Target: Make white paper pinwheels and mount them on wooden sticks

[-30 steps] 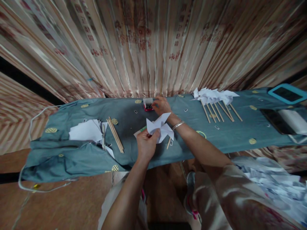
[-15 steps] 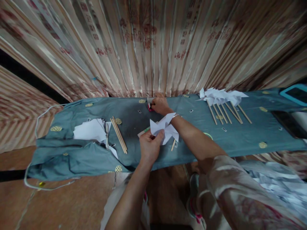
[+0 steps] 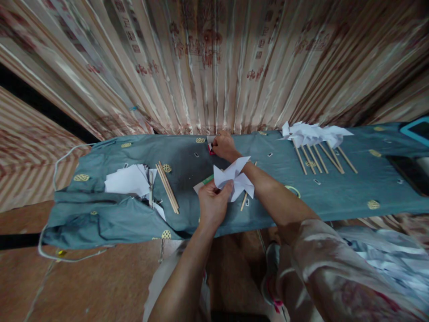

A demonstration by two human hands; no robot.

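Note:
My left hand (image 3: 213,203) is closed on a folded white paper pinwheel (image 3: 234,178), its thumb pressed near the middle. Beyond it, my right hand (image 3: 224,146) is at the far edge of the cloth, fingers curled together beside a small red-and-white box (image 3: 211,148); what they pinch, if anything, is too small to make out. A single wooden stick (image 3: 244,202) lies partly hidden beneath the pinwheel and right forearm. Under the left hand shows the edge of a flat green-and-pale piece (image 3: 203,182).
Left on the teal cloth (image 3: 187,163) lie a stack of white paper (image 3: 127,180), a pale slender tool (image 3: 150,188) and several wooden sticks (image 3: 167,188). Pinwheels on sticks (image 3: 311,134) lie at the right. A green ring (image 3: 295,191) and dark phone-like object (image 3: 407,172) are there too.
The pinwheel in my left hand has shifted slightly right and turned a little. My right hand stays by the red-and-white box. The whole view has shifted slightly.

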